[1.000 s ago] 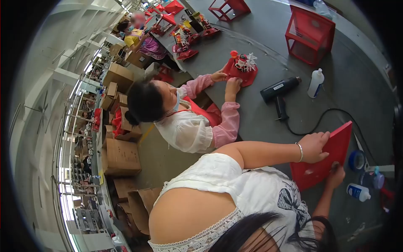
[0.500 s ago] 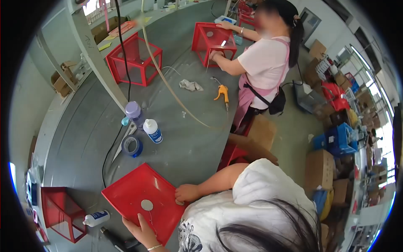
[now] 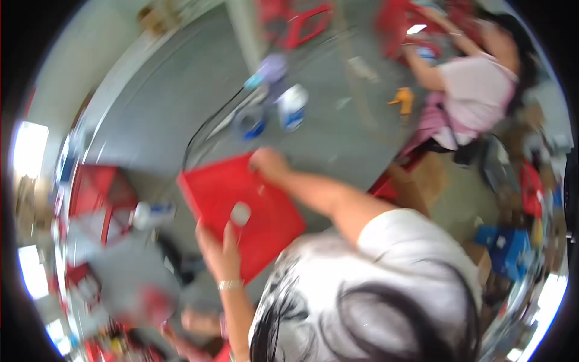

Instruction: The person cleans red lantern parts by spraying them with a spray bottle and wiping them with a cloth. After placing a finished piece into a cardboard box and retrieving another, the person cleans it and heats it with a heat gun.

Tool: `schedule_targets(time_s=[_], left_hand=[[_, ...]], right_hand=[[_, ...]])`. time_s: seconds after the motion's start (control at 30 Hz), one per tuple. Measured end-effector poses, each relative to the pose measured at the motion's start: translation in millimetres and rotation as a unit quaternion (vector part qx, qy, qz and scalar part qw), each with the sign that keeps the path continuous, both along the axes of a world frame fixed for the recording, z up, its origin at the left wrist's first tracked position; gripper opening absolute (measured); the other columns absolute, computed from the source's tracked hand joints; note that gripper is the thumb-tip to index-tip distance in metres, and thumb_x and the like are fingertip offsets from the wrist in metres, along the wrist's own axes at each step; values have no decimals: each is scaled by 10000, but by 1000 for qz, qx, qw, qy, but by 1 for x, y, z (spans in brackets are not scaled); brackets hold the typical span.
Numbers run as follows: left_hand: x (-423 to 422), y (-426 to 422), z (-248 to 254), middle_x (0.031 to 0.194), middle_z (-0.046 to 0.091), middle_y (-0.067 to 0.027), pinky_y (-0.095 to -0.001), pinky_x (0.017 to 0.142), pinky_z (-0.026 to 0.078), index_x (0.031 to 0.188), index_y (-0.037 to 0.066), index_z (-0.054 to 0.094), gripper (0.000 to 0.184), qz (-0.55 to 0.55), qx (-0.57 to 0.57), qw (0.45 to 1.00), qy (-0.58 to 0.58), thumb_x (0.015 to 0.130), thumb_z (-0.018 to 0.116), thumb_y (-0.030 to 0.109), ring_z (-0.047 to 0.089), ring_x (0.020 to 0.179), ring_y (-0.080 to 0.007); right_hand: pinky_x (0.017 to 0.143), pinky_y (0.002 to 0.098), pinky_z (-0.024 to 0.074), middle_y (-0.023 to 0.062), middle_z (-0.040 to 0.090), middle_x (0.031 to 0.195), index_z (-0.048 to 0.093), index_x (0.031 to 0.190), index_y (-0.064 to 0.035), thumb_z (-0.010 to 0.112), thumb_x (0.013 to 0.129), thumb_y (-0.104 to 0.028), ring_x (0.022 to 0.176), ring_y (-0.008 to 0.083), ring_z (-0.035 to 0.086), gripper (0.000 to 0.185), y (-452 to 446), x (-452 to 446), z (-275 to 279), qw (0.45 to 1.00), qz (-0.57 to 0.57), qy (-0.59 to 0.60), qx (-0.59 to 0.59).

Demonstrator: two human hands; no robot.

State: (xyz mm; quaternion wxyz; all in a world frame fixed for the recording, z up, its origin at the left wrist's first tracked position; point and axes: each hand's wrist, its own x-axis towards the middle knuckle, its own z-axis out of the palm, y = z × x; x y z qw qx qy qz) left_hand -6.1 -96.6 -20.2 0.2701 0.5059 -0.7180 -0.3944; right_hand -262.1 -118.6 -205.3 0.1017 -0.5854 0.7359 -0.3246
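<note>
A shallow red square tray-like panel (image 3: 274, 235) with a pale round disc (image 3: 240, 213) near its middle is tilted in front of me. My left hand (image 3: 220, 253) grips its lower left edge, thumb over the inner face just beside the disc. A thin pale string or wire hangs from the disc. At the panel's upper corner, my right hand (image 3: 266, 165) is closed on the rim, its fingers curled and blurred. Whether that hand holds anything else is hidden. Beyond it on the table are a white bottle with a blue label (image 3: 292, 107) and a blue tape roll (image 3: 248, 122).
A purple-lidded bottle (image 3: 272, 69) stands by the tape. At left are a red clear-sided frame (image 3: 99, 196) and a lying white bottle (image 3: 154, 215). Across the table a co-worker (image 3: 476, 84) handles red frames near an orange air gun (image 3: 403, 101). Another person's hand (image 3: 202, 323) shows below.
My view has swung, shifting the table things up and right. My right hand has gone from the panel's right corner to its upper corner. My left hand keeps its hold.
</note>
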Motion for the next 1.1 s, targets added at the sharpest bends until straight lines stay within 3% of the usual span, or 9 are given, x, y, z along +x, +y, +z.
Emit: schedule_targets(time_s=[0.07, 0.17, 0.33, 0.5, 0.57, 0.63, 0.73, 0.83, 1.1], left_hand=[[7, -5, -17, 1356, 524, -239, -381, 1067, 397, 1404, -67, 407, 619, -3, -26, 1000, 11, 911, 686, 183, 531, 1247, -335], [-1, -5, -2, 1268, 577, -251, -420, 971, 457, 1381, -22, 438, 620, 26, -24, 999, -36, 877, 688, 241, 562, 1163, -406], [0, -2, 7, 1280, 578, -224, -394, 984, 457, 1376, -25, 439, 606, 25, -34, 996, -74, 873, 686, 207, 584, 1166, -353], [0, -6, 3, 1239, 587, -246, -438, 949, 475, 1408, -31, 385, 674, 17, -51, 995, -90, 872, 679, 253, 573, 1142, -401], [1, -3, 3, 1247, 587, -241, -427, 960, 469, 1399, -29, 399, 656, 21, -50, 994, -92, 872, 680, 245, 575, 1153, -390], [0, -1, 9, 1262, 589, -231, -405, 981, 457, 1377, -22, 433, 617, 27, -39, 995, -87, 872, 683, 230, 579, 1175, -366], [2, -1, 4, 1254, 597, -231, -411, 979, 459, 1378, -22, 429, 631, 39, -24, 994, -101, 869, 690, 244, 578, 1177, -370], [4, -1, -1, 1253, 600, -230, -417, 981, 456, 1376, -22, 428, 637, 42, -47, 993, -97, 868, 696, 254, 573, 1182, -374], [2, -1, 0, 1212, 591, -262, -453, 941, 470, 1401, -9, 385, 683, 39, -42, 994, -98, 879, 675, 322, 564, 1140, -413]], right_hand=[[752, 483, 498, 143, 675, 891, 664, 744, -105, 672, 711, -102, 903, 356, 624, 34, 10, 3, 14, 992, 49, -89, 78], [726, 444, 504, 77, 660, 895, 654, 790, -116, 656, 711, -109, 866, 322, 621, 79, 70, 13, -20, 990, 110, 81, -14], [736, 437, 503, 49, 656, 899, 661, 830, -113, 639, 711, -109, 869, 294, 613, 121, 159, 37, 3, 943, 319, 57, 81], [715, 444, 488, 66, 653, 810, 659, 807, -125, 640, 736, -112, 855, 321, 605, 75, 93, 15, 10, 941, 245, 135, 192], [713, 470, 488, 92, 654, 810, 664, 822, -132, 625, 773, -107, 863, 339, 612, 67, 55, 1, 3, 989, 131, 73, 3], [758, 476, 493, 89, 664, 836, 669, 819, -123, 604, 810, -100, 878, 331, 613, 70, 10, -6, 9, 983, 73, 139, 99], [754, 476, 494, 97, 662, 850, 668, 850, -129, 609, 796, -81, 867, 335, 615, 93, -16, -11, 3, 992, 36, 117, -21], [751, 475, 496, 94, 662, 854, 666, 846, -121, 614, 782, -75, 852, 331, 617, 94, 17, 4, 17, 993, 50, 101, 20], [714, 463, 500, 56, 668, 850, 667, 842, -138, 604, 762, -138, 854, 277, 648, 102, 153, 33, 19, 926, 343, 111, 114]])
